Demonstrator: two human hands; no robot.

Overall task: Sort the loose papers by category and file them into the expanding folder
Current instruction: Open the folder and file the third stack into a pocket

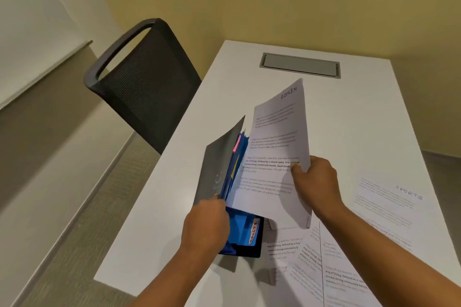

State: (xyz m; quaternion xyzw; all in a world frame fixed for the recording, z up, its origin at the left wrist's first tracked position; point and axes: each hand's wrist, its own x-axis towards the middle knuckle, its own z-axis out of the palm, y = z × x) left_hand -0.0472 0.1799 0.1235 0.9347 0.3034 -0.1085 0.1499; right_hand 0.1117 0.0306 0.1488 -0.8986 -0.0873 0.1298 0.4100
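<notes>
An expanding folder (245,232) with blue pockets and a grey front flap stands open on the white table (154,219). My left hand (207,222) grips its near edge and holds the flap and dividers apart. My right hand (315,182) pinches the right edge of a printed sheet headed "ADMIN" (274,147), which is raised and tilted, its lower part reaching into the folder. Coloured tabs stick out of the dividers. A sheet headed "SPORTS" (389,199) lies flat at the right, and more loose sheets (311,264) lie near the front.
A black mesh chair (144,82) stands at the table's left side. A grey cable hatch (300,65) is set into the far end of the tabletop. Yellow walls close the corner behind.
</notes>
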